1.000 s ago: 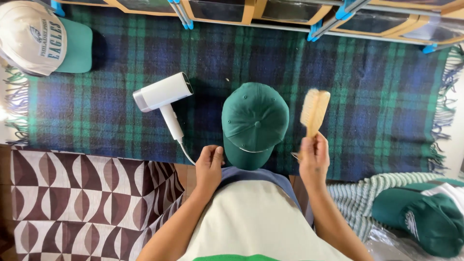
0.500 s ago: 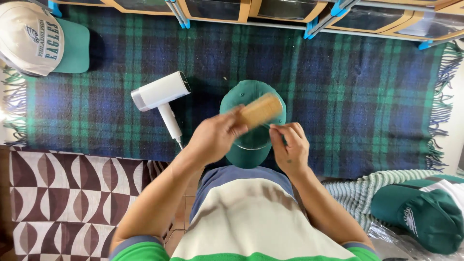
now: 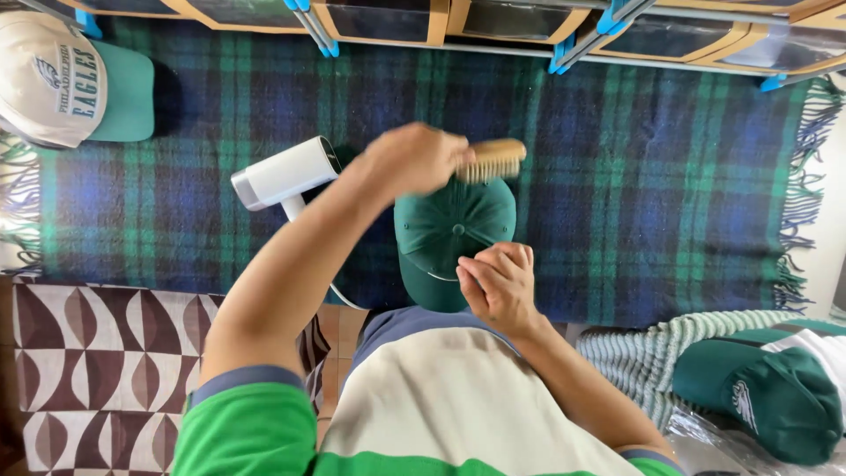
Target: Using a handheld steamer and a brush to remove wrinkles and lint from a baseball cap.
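Observation:
A dark green cap [image 3: 445, 234] lies on a blue and green plaid blanket [image 3: 617, 176], its brim toward me. My left hand [image 3: 414, 159] grips a wooden brush [image 3: 493, 160] by its handle, bristles down, at the far edge of the cap's crown. My right hand [image 3: 498, 284] rests on the cap's near right side by the brim, fingers curled against the fabric.
A white handheld steamer [image 3: 284, 174] with a cord lies just left of the cap. A cream cap with a green brim [image 3: 66, 84] sits at the far left. More green caps [image 3: 762, 397] lie at the lower right. A brown patterned mat [image 3: 97, 370] is at the lower left.
The brush passed from my right hand to my left hand. My left hand has moved it up to the cap's far edge, and my right hand has settled on the cap.

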